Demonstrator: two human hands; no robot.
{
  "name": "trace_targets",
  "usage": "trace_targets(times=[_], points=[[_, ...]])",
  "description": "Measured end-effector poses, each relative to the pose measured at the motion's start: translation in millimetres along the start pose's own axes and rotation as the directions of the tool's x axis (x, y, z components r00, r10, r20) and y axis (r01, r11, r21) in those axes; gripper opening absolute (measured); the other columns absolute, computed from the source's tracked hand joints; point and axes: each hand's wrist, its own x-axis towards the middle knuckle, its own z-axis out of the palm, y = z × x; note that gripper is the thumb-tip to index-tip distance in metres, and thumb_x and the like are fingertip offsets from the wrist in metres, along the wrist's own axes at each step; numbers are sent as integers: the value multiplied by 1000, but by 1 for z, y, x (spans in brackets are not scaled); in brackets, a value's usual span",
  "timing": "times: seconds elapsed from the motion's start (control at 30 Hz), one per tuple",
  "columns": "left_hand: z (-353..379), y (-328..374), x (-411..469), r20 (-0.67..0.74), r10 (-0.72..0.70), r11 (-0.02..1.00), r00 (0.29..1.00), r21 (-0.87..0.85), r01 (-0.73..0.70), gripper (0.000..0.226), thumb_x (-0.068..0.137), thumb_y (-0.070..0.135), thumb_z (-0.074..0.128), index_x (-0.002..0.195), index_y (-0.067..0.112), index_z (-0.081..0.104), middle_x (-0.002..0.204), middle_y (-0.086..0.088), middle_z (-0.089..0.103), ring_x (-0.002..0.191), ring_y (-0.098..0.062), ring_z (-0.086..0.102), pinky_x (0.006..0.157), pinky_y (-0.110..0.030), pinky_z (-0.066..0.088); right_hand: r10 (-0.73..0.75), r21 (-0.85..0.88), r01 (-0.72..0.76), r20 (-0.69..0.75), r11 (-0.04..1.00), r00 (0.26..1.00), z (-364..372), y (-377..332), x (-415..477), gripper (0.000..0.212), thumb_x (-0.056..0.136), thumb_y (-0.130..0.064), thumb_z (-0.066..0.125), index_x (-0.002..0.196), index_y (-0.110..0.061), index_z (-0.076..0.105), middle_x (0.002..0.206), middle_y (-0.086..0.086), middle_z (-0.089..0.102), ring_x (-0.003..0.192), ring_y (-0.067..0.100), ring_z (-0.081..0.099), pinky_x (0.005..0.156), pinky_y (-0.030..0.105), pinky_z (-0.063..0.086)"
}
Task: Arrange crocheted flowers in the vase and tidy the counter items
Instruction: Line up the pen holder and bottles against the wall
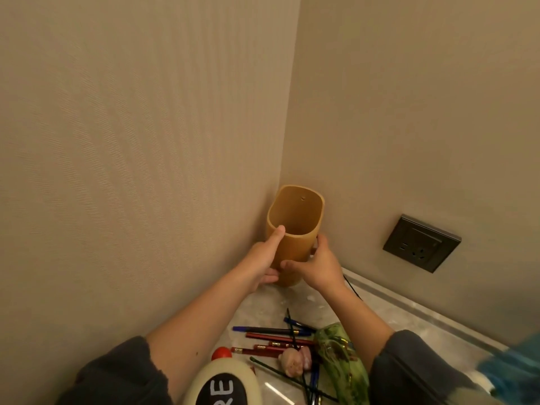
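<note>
Bamboo-yellow and smooth, the oval-mouthed vase (295, 247) is sitting in the wall corner at the far end of the marbled desk (409, 314). Both forearms are stretching forward. The left hand (261, 260) is curling its fingers (268, 279) round the vase's left side, thumb lying up at the rim. The right hand (318, 267) is gripping the right side, thumb crossing the front. Nearer, a pink crocheted flower (292, 365) is lying among slim pens (271, 330), beside a glossy green wrapper (342, 358).
</note>
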Motion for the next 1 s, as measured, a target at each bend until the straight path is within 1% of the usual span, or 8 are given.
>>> trace_targets(times=[0.37, 0.5, 0.6, 0.67, 0.77, 0.83, 0.9, 1.0], points=[[0, -1, 6, -54, 22, 1000, 998, -5, -22, 80, 89, 66, 42, 150, 17, 24, 153, -11, 34, 124, -37, 53, 101, -45, 48, -23, -38, 23, -3, 999, 1000, 1, 1, 3, 95, 64, -44, 87, 139, -26, 31, 127, -2, 59, 113, 23, 59, 85, 41, 54], [3, -5, 0, -77, 28, 999, 997, -32, -31, 85, 87, 69, 43, 150, 17, 22, 153, -10, 34, 125, -35, 52, 101, -45, 48, -22, 9, 21, 62, 1000, 998, -1, 4, 0, 94, 70, -37, 84, 143, -27, 27, 137, -2, 52, 122, 23, 54, 93, 44, 52], [5, -11, -9, -39, -15, 995, 999, -100, 11, 86, 86, 68, 46, 152, 21, 16, 155, -11, 31, 125, -35, 52, 99, -48, 49, 17, -19, -15, 110, 1000, 994, -12, 13, -4, 80, 77, -33, 79, 143, -23, 35, 142, 0, 49, 128, 22, 50, 101, 42, 48], [8, -17, -16, 26, -71, 988, 997, -135, 74, 81, 90, 61, 48, 153, 24, 14, 154, -13, 31, 121, -35, 55, 96, -49, 51, 60, -177, -53, 34, 983, 998, -28, 23, -12, 62, 84, -36, 71, 139, -23, 46, 138, 0, 54, 124, 19, 53, 96, 37, 49], [21, -23, -29, 126, -119, 993, 985, 17, 118, 70, 94, 47, 52, 150, 19, 21, 149, -11, 39, 118, -30, 57, 99, -47, 49, 176, -367, -172, -22, 914, 984, -54, 49, -28, 50, 88, -32, 62, 135, -23, 51, 131, 2, 59, 116, 22, 58, 86, 33, 50], [32, -23, -34, 165, -99, 983, 981, 172, 70, 59, 96, 41, 53, 145, 16, 32, 142, -8, 47, 118, -25, 57, 101, -45, 48, 277, -436, -235, 36, 869, 960, -64, 62, -37, 50, 87, -29, 61, 135, -19, 49, 132, 6, 58, 116, 25, 58, 90, 34, 50], [44, -20, -38, 198, -59, 958, 978, 285, 0, 51, 96, 38, 53, 140, 16, 41, 136, -5, 52, 117, -21, 56, 101, -42, 48, 344, -457, -274, 77, 847, 936, -71, 69, -46, 48, 88, -26, 59, 134, -15, 48, 134, 9, 56, 118, 26, 57, 95, 35, 49], [64, -18, -41, 246, -20, 892, 969, 442, -94, 41, 96, 36, 53, 134, 20, 48, 132, -2, 53, 117, -17, 54, 102, -37, 47, 359, -423, -288, 95, 859, 929, -79, 73, -55, 40, 89, -16, 54, 129, -16, 55, 126, 8, 61, 111, 24, 60, 92, 33, 51]])
